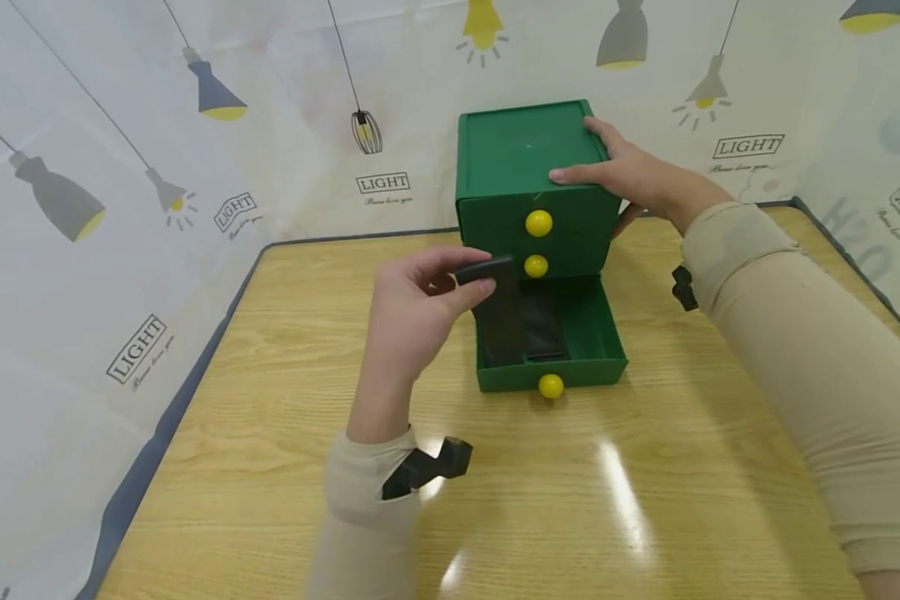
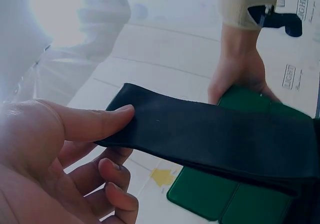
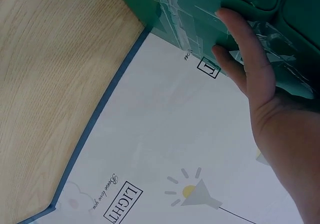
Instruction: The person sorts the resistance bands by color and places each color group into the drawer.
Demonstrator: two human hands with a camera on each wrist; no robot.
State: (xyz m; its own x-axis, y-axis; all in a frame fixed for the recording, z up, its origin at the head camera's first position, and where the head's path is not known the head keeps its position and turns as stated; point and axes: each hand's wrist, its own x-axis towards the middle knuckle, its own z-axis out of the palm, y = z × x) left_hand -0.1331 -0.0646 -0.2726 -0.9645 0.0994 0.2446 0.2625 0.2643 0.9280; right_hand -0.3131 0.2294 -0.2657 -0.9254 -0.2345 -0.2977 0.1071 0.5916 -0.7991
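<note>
My left hand pinches the top end of a flat, black, leather-like piece between thumb and fingers. The piece stands nearly upright, its lower end inside the pulled-out bottom drawer of a green drawer cabinet. In the left wrist view it looks like two layers. Another flat black thing lies in that drawer, partly behind the held piece. On the cabinet's right top edge rests my right hand, thumb and a finger on top. Its other fingers lie fairly straight along the taped side.
Round yellow knobs are on the drawer fronts, the lowest knob on the pulled-out drawer. The two upper drawers are closed. The cabinet stands on a wooden table, near a white lamp-printed cloth at the back and sides.
</note>
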